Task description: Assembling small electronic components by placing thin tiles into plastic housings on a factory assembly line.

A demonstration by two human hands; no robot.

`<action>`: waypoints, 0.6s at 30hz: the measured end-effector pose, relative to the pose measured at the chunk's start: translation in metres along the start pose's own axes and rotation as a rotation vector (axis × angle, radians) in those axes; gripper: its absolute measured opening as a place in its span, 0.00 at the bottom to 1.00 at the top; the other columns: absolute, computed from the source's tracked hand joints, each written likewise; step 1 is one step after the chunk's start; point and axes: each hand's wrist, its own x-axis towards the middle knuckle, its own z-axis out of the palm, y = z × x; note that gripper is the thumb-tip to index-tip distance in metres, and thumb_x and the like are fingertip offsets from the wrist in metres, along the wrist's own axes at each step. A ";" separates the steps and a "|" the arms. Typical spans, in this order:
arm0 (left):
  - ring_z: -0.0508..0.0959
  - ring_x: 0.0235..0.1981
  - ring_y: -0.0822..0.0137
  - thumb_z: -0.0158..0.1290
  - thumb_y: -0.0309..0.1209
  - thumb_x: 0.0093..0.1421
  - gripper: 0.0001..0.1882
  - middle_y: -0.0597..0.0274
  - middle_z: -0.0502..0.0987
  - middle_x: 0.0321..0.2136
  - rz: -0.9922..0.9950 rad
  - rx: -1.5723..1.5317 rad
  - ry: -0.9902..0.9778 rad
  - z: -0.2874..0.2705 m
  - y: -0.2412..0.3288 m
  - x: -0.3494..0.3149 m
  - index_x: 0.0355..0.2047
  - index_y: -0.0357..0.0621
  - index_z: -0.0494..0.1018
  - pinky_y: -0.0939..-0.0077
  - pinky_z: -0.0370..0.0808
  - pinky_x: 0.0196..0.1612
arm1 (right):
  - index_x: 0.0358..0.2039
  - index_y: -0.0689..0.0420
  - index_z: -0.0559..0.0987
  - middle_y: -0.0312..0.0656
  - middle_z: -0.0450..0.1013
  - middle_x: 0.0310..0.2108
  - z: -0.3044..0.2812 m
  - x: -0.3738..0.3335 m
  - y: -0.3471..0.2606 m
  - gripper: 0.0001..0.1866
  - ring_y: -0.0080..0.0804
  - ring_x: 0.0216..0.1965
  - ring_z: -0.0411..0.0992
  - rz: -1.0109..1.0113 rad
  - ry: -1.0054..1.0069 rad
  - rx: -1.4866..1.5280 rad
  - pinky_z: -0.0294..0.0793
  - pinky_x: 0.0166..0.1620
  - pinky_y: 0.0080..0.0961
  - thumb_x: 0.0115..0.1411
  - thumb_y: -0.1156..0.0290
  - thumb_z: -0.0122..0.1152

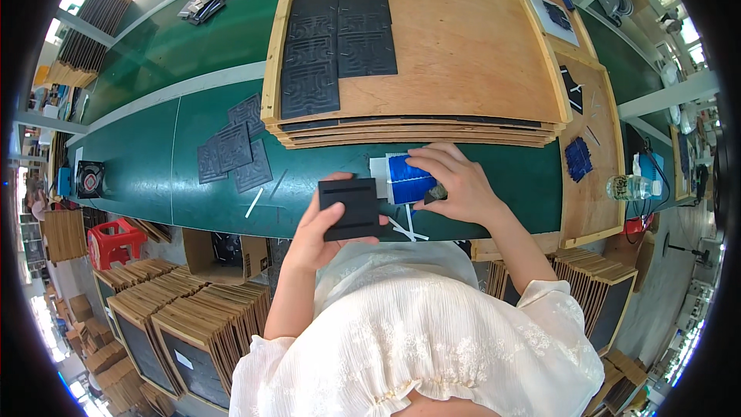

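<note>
Two hands busy at the near edge of the green table (139,178). Left hand (312,236) grip closed on a black square pad (349,209), held up. Right hand (455,185) fingers curled on a blue sheet stack (407,182) just right of it. Stacked wooden trays (463,54) behind: top tray only left part filled with black pads, most bare. More loose pads (231,151) lie left.

four loose black mats (234,151), one red stool (114,241), one water bottle (629,186)
</note>
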 end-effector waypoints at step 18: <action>0.70 0.61 0.35 0.57 0.07 0.45 0.58 0.44 0.62 0.65 0.236 0.051 -0.051 0.008 0.000 0.008 0.72 0.57 0.45 0.40 0.76 0.57 | 0.55 0.47 0.75 0.33 0.73 0.54 0.001 0.004 0.004 0.38 0.34 0.57 0.70 -0.040 -0.040 0.005 0.81 0.46 0.33 0.40 0.66 0.79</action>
